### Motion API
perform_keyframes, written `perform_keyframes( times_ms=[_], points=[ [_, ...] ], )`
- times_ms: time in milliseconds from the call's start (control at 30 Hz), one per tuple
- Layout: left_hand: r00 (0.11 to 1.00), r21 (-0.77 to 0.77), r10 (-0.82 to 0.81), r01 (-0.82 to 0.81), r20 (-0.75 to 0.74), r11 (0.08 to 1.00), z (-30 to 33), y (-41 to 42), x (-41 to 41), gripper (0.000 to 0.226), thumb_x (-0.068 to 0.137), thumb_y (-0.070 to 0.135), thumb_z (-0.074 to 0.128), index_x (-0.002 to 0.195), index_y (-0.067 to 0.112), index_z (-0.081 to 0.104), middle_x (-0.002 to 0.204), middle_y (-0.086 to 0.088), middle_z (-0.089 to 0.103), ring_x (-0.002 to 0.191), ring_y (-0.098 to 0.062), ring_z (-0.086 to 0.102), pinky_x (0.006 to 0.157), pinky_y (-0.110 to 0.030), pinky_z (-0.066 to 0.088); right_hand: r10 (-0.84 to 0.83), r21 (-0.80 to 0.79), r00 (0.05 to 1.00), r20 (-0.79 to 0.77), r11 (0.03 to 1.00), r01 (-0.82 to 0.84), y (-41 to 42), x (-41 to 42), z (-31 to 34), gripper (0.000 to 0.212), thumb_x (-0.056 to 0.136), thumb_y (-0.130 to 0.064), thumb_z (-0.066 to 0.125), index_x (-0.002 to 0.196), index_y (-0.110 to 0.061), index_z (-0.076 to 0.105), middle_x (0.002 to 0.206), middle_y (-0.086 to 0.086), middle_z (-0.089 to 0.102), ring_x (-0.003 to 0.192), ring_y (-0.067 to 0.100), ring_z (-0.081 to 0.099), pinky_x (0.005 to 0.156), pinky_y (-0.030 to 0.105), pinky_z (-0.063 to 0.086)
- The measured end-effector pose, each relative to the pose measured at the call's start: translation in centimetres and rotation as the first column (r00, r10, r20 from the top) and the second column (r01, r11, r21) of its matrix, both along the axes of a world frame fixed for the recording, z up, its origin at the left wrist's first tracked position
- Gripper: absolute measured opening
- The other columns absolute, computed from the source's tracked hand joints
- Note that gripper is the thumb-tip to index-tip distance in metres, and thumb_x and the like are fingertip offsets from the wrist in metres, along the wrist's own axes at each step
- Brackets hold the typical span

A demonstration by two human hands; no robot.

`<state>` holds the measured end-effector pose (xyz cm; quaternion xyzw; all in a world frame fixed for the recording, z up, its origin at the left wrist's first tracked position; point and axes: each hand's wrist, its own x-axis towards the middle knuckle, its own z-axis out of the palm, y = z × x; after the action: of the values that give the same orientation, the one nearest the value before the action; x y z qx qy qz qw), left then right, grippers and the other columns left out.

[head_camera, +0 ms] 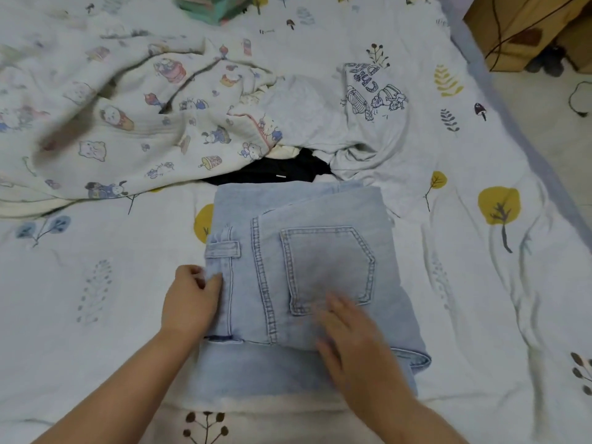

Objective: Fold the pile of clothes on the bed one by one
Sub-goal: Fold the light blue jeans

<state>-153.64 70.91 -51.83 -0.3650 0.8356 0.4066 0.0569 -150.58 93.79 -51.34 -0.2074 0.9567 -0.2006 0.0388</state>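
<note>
Folded light-blue jeans flat on the bed before me, my left hand pinching their left edge, my right hand flat, fingers straight, on the denim, unfolded pile just behind

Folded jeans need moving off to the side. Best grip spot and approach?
Probably the folded jeans lift best from both long side edges, hands sliding under from left and right. The stack is flat and layered, with a loose hem at the near right corner, so a one-sided pinch would likely unfold it. The left hand already pinches the left edge; the right hand lies flat on top.
</note>
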Motion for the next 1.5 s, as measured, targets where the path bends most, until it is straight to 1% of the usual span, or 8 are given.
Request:
perform_keyframes(
  times_ms=[100, 167, 233, 467, 667, 900, 1133, 1500],
  points=[
    [0.997, -0.014, -0.062, 0.062, 0.047, 0.998, -0.4, 0.4, -0.9, 0.053, 0.084, 0.034, 0.064, 0.120, -0.001, 0.046, 0.116, -0.018, 0.059, 0.107, -0.034, 0.055, 0.080, -0.035, 0.039, -0.388, 0.018, 0.921, 0.022, 0.922, 0.388, 2.3, -2.7, 1.5, 0.044, 0.092, -0.028, 0.038, 0.129, -0.010, 0.052, 0.132, 0.020, 0.050, 0.122, 0.036, 0.046, 0.102, 0.038, 0.033],
    [0.995, -0.034, -0.066, 0.068, 0.071, 0.997, -0.7, 0.5, -1.3, 0.055, 0.080, 0.033, 0.069, 0.116, -0.002, 0.046, 0.116, -0.020, 0.057, 0.106, -0.036, 0.054, 0.080, -0.035, 0.039, -0.543, 0.141, 0.812, 0.215, 0.840, 0.524, 3.1, -4.4, 1.6, 0.049, 0.097, -0.030, 0.039, 0.142, -0.014, 0.031, 0.137, 0.018, 0.040, 0.124, 0.035, 0.038, 0.100, 0.041, 0.033],
    [0.995, -0.028, -0.014, 0.016, 0.099, 0.999, -1.0, 0.3, -1.5, 0.058, 0.075, 0.034, 0.074, 0.112, -0.001, 0.047, 0.114, -0.020, 0.057, 0.105, -0.037, 0.054, 0.083, -0.039, 0.042, -0.591, 0.191, 0.729, 0.344, 0.805, 0.562, 3.3, -5.4, 0.9, 0.053, 0.096, -0.033, 0.042, 0.143, -0.016, 0.024, 0.129, 0.018, 0.044, 0.116, 0.035, 0.041, 0.093, 0.042, 0.036],
    [0.997, 0.145, -0.047, 0.036, 0.067, 0.989, -0.5, -0.5, -1.9, 0.042, 0.076, 0.025, 0.075, 0.103, 0.003, 0.052, 0.098, -0.005, 0.057, 0.089, -0.024, 0.056, 0.079, -0.032, 0.044, -0.597, 0.087, 0.594, 0.539, 0.741, 0.666, 4.5, -8.3, 1.1, 0.056, 0.086, -0.044, 0.059, 0.125, -0.007, 0.044, 0.121, 0.014, 0.057, 0.110, 0.033, 0.053, 0.084, 0.036, 0.041],
    [0.995, 0.160, -0.064, 0.077, -0.081, 0.984, 1.5, 0.3, -1.7, 0.036, 0.080, 0.013, 0.071, 0.102, 0.010, 0.043, 0.099, -0.002, 0.052, 0.089, -0.019, 0.050, 0.076, -0.029, 0.037, -0.550, -0.082, 0.670, 0.499, 0.740, 0.668, 4.3, -8.1, 2.3, 0.026, 0.083, -0.028, 0.066, 0.097, -0.013, 0.050, 0.088, -0.001, 0.058, 0.081, 0.021, 0.053, 0.056, 0.025, 0.033],
    [0.985, 0.216, -0.045, 0.081, -0.169, 0.973, 6.0, 0.4, -0.3, 0.032, 0.081, 0.012, 0.069, 0.100, 0.015, 0.045, 0.085, 0.010, 0.054, 0.079, -0.013, 0.054, 0.071, -0.029, 0.041, -0.482, -0.221, 0.770, 0.417, 0.768, 0.601, 3.4, -6.8, 7.1, 0.016, 0.086, -0.021, 0.063, 0.084, -0.014, 0.050, 0.076, -0.009, 0.055, 0.067, 0.001, 0.047, 0.051, 0.018, 0.029],
    [0.973, 0.193, 0.028, 0.018, -0.231, 0.981, 13.2, -1.5, 2.9, 0.030, 0.079, 0.013, 0.070, 0.084, 0.023, 0.043, 0.088, 0.005, 0.059, 0.080, -0.012, 0.056, 0.066, -0.027, 0.043, -0.394, -0.267, 0.842, 0.369, 0.823, 0.502, 1.3, -6.1, 14.5, 0.023, 0.086, -0.022, 0.064, 0.104, -0.012, 0.054, 0.090, -0.001, 0.060, 0.088, 0.024, 0.057, 0.058, 0.023, 0.034],
    [0.903, 0.166, 0.283, -0.240, -0.323, 0.956, 22.0, -9.9, 11.0, 0.028, 0.080, 0.014, 0.071, 0.095, 0.017, 0.048, 0.088, 0.008, 0.058, 0.078, -0.005, 0.054, 0.062, -0.020, 0.041, -0.139, -0.262, 0.971, 0.193, 0.947, 0.188, -9.9, -4.8, 23.7, 0.022, 0.083, -0.020, 0.067, 0.097, -0.012, 0.052, 0.083, 0.003, 0.056, 0.082, 0.027, 0.053, 0.064, 0.032, 0.031]
  ],
)
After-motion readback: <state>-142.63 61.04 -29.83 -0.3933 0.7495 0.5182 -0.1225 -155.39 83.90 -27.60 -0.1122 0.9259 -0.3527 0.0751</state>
